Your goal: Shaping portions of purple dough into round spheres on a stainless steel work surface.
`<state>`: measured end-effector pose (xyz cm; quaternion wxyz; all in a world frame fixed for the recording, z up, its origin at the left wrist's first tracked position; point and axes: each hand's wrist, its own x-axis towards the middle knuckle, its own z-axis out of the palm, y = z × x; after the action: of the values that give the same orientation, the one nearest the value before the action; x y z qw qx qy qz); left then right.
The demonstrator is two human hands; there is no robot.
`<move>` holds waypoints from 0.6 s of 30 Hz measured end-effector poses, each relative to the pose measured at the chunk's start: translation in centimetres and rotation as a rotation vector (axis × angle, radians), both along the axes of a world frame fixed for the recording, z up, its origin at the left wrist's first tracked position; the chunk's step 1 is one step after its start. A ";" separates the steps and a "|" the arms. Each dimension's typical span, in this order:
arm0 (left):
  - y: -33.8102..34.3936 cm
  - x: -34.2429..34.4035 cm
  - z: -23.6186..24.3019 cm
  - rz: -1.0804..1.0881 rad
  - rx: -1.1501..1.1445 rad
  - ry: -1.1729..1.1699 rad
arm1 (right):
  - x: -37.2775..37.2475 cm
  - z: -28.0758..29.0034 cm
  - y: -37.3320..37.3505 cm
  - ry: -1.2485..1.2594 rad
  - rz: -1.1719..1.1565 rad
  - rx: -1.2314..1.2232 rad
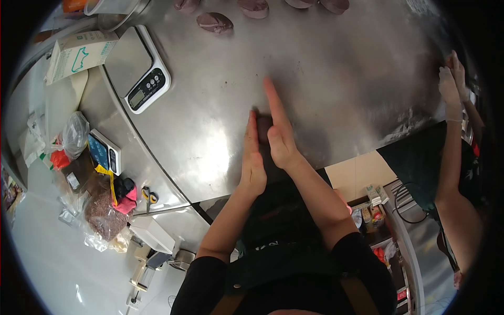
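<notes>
Between my palms on the steel table is a lump of dark purple-brown dough (264, 130), partly hidden by my hands. My left hand (253, 163) stands on edge along its left side, fingers straight and pointing away from me. On the other side my right hand (282, 139) is also upright, its fingers stretched out farther than the left ones and its thumb by the dough. Neither hand's fingers are wrapped round it. Across the far edge of view lie several similar rounded dough pieces (215, 23), some cut off by the picture's rim.
A white digital scale (149, 86) and a carton (81, 52) stand at the left of the steel table (210, 100). Farther left are a smaller scale (105, 152), plastic bags and scissors (149, 197). At the right, a co-worker's gloved hands (450, 86) are over the table's end.
</notes>
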<state>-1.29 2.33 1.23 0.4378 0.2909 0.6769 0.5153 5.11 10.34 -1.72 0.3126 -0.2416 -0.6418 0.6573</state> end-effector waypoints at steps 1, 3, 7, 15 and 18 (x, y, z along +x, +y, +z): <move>0.0 -0.1 0.0 -0.013 0.011 0.043 | 0.0 -0.1 0.2 0.005 0.004 0.015; 0.1 -0.1 0.0 -0.041 0.028 0.124 | 0.9 0.0 -1.0 0.035 -0.012 0.038; -0.2 0.3 -0.6 -0.085 0.050 0.221 | 0.6 -0.3 -0.8 0.014 -0.017 -0.014; -1.0 0.6 -2.4 -0.136 0.134 0.412 | 0.9 -0.1 -1.4 0.058 -0.038 -0.050; -1.1 0.6 -2.2 -0.123 0.145 0.392 | 0.0 0.2 0.7 0.007 0.066 -0.091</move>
<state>-0.67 1.22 -1.02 0.3064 0.4569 0.6912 0.4685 5.11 11.07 -1.50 0.2819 -0.2320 -0.6176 0.6967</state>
